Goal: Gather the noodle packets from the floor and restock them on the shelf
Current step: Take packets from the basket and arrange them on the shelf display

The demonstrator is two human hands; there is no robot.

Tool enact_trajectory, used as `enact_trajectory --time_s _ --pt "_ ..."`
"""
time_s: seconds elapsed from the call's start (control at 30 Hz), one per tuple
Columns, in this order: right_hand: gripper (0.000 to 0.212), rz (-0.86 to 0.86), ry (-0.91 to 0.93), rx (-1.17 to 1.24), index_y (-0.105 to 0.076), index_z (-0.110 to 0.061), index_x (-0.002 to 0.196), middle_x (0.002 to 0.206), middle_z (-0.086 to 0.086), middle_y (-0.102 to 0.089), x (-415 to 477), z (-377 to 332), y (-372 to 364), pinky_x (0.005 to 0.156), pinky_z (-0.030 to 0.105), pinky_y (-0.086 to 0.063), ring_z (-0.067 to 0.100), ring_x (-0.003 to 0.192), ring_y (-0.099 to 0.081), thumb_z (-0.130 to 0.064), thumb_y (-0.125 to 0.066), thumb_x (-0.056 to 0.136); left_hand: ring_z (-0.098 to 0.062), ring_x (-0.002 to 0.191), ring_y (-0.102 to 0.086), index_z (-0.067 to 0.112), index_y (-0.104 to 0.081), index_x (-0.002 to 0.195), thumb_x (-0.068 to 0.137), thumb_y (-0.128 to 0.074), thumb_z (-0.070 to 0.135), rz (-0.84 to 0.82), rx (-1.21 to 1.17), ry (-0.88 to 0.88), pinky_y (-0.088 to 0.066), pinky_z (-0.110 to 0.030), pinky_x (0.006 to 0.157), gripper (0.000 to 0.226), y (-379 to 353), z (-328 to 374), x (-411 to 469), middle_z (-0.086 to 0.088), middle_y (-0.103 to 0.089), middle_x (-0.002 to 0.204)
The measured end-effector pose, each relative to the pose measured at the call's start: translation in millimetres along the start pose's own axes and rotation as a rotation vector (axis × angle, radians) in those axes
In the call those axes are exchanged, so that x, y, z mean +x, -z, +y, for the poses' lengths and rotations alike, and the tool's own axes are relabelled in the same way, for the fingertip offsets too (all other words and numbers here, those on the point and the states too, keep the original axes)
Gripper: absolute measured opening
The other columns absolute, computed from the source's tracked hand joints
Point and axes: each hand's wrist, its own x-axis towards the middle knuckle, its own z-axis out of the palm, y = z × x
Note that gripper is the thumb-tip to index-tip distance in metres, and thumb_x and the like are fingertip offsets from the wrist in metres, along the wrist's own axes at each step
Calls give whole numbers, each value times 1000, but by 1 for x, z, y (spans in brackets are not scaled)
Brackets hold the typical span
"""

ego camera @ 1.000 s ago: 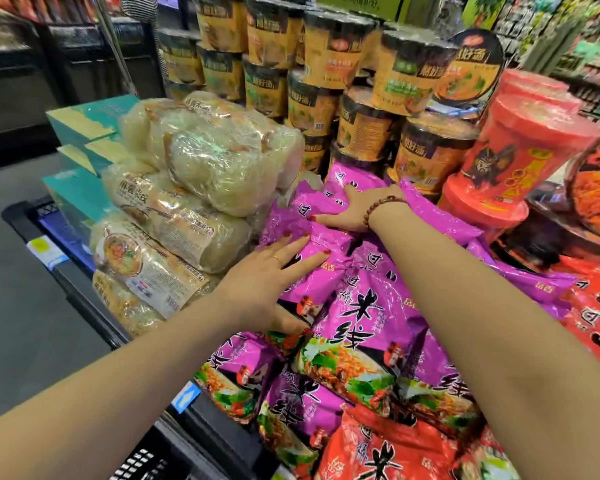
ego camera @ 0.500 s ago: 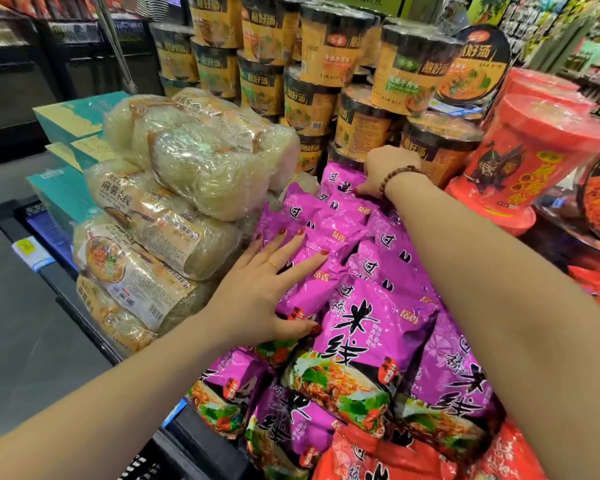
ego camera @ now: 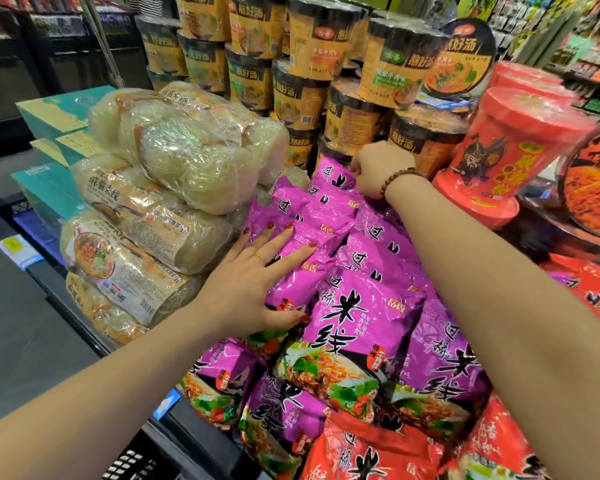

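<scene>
Supermarket shelving fills the view, and a low black shelf is loaded with goods: yellow-and-black cup tubs are stacked at the back, red tubs stand to the right, and clear bags of pale vermicelli are piled on the left. Between them the purple noodle packets are heaped in an overlapping slope on the shelf, with red packets at its foot. The left hand is laid flat, fingers spread, on the left flank of the heap. The right hand is curled round the top edge of the rearmost packet, close against the tubs. A slide is judged the main risk: little grip is offered by the glossy, puffed film, so the slope could spill forward over the shelf edge when pressure is released, and the tubs could be toppled by a hard push at the back. The packets are seen as shiny, creased magenta pillows, printed with bold black characters and a noodle-bowl picture.
</scene>
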Motion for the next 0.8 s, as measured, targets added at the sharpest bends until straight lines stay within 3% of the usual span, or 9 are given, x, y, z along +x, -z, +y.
enact_trajectory --time_s 0.07,0.13,0.2,0.27,0.4,0.47,0.57,0.67,0.8 --pt "30 102 -4 90 -67 -16 115 116 11 -65 -26 6 15 87 40 -52 33 109 -59 -18 -56 87 -21 149 2 56 12 143 67 -32 87 -12 -8 -7 9 -36 118 94 4 2 -1 8 11 160" --pt "30 154 -54 205 -69 -15 114 115 12 -66 -64 13 24 91 39 -49 33 110 -58 -22 -58 87 -25 149 -4 45 -13 150 68 -42 86 102 -103 -49 -7 -47 120 96 9 14 -9 -1 -5 162" --pt "32 104 -84 228 -69 -16 114 116 12 -66 -103 20 17 92 39 -48 33 111 -58 -31 -61 86 -28 148 -14 32 -33 148 72 -54 78 280 -204 -170 -16 -51 118 91 8 36 -22 -8 -23 158" --pt "40 19 -86 202 -64 -19 117 118 10 -64 -137 21 -10 94 42 -46 32 114 -56 -43 -60 85 -27 147 -18 30 -39 145 74 -56 74 371 -206 -311 -13 -46 119 85 0 64 -36 -6 -29 156" --pt "67 -43 -91 36 -30 -27 149 155 9 -31 -163 10 -53 115 43 -24 26 142 -29 -59 -38 92 -29 143 -27 35 -38 142 78 -47 75 278 -1 -428 -16 -44 116 77 -35 89 -39 -5 -31 154" --pt "63 -54 -39 -49 -17 -30 153 160 5 -20 -159 7 -60 117 42 -15 24 146 -21 -55 -33 97 -30 139 -35 35 -38 141 77 -44 75 187 70 -393 -18 -44 114 76 -46 88 -32 -6 -34 153" --pt "61 -111 20 -57 -10 -33 154 162 1 -11 -152 9 -57 119 41 -7 19 148 -13 -53 -29 99 -29 140 -31 36 -38 142 79 -39 75 141 82 -359 -18 -43 114 74 -53 87 -26 -5 -34 153" --pt "64 -39 33 114 -22 -28 152 160 2 -22 -163 12 -51 120 44 -14 20 146 -21 -56 -31 96 -28 142 -26 37 -34 145 80 -38 75 164 77 -367 -17 -44 115 76 -54 88 -29 -3 -25 156" --pt "53 298 -177 191 -59 -15 126 130 9 -59 -216 30 -39 103 47 -40 32 122 -52 -44 -51 83 -25 145 -19 32 -34 147 81 -42 72 263 13 -370 -19 -47 117 77 -46 91 -36 -4 -25 157"
